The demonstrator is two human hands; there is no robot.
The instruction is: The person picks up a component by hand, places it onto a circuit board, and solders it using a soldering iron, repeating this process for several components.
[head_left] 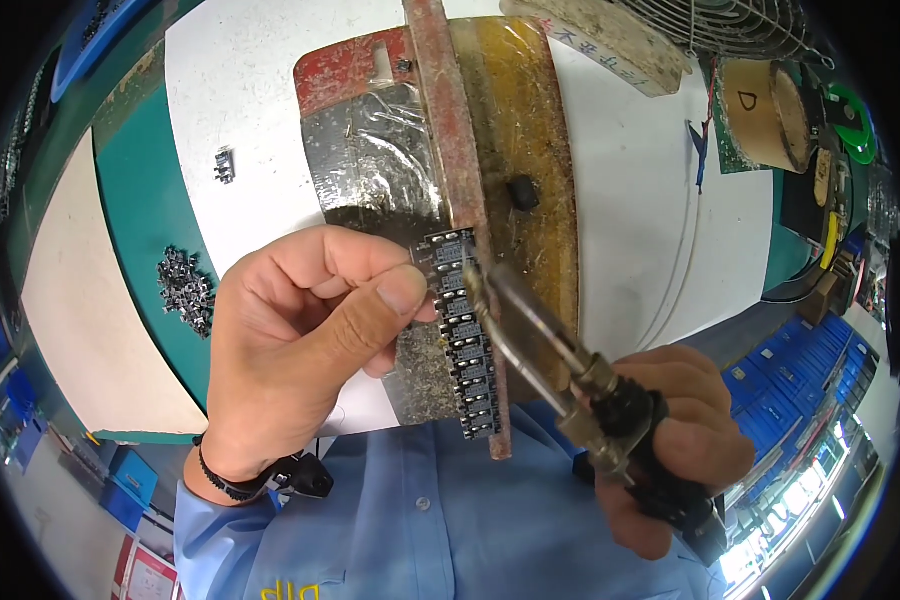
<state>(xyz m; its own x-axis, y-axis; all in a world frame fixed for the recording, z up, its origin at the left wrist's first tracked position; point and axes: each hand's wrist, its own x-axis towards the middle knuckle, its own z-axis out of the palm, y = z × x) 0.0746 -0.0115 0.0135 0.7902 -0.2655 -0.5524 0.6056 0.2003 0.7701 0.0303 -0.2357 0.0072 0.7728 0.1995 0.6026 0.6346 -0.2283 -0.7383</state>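
Observation:
My left hand [300, 340] pinches the edge of a narrow strip of several small black components [467, 340] with thumb and fingers, pressing it against a worn jig board [530, 150] with a rusty red rail [450, 130]. My right hand [680, 450] grips the black handle of a soldering iron [550, 345]. Its metal tip touches the upper part of the strip, close to the rail. A black band sits on my left wrist.
A white bench surface [630, 180] lies under the jig, with a pile of small dark parts [185, 290] on a green mat at left and one loose part [225, 165] above it. A tape roll [765, 110] and fan grille [730, 25] stand at upper right; blue bins [790, 380] at right.

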